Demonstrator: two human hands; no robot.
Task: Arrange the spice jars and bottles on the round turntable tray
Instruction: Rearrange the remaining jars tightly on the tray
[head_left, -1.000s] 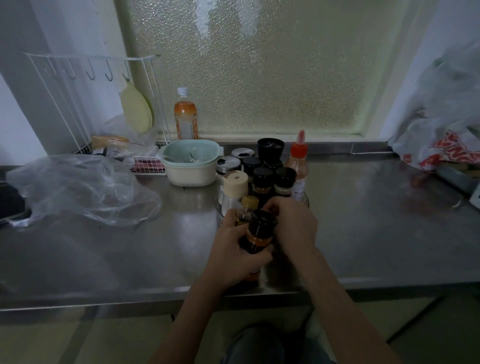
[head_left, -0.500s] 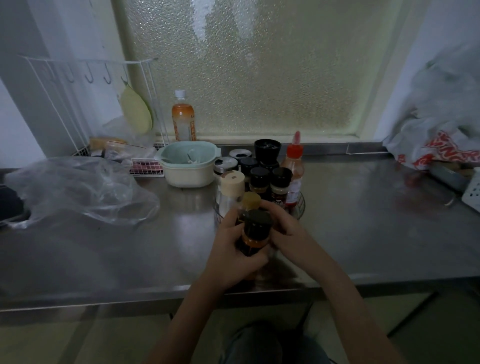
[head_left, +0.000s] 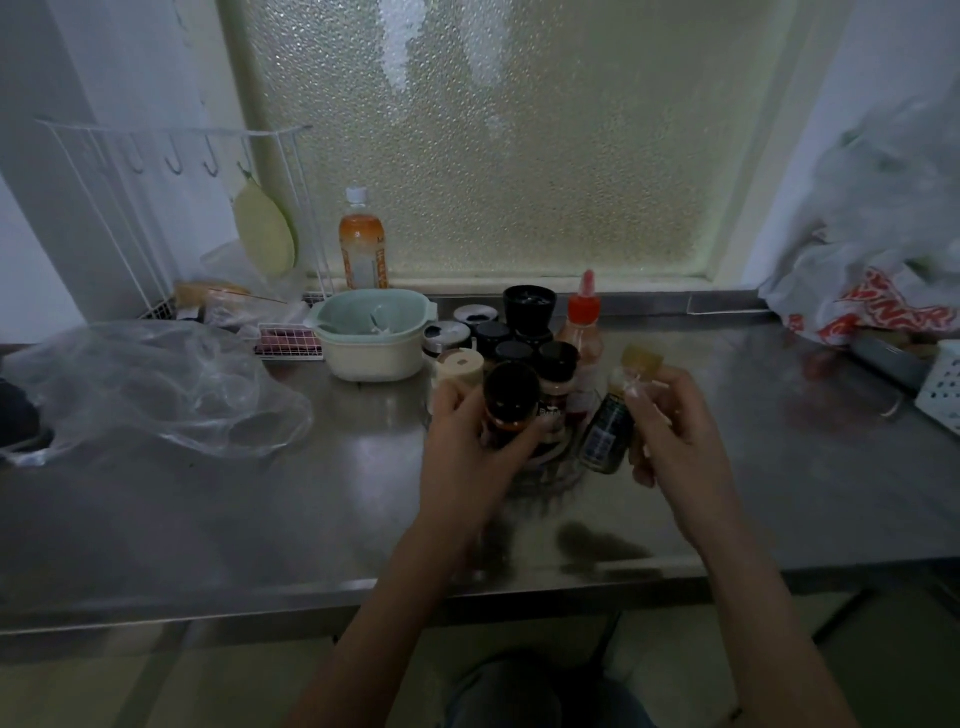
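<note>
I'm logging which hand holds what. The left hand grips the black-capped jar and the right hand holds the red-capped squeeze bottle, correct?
Not quite. The left hand does grip the black-capped jar, but the head view shows the right hand holding a small tan-capped bottle. The red-capped squeeze bottle stands untouched behind.

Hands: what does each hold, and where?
Left hand grips black-capped orange-banded jar round its body; right hand holds tilted yellow-capped dark bottle near its neck.

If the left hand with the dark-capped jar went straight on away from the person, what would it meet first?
Most likely the black-capped jar right behind the dark-capped jar that the left hand holds, though depth is hard to judge.
</note>
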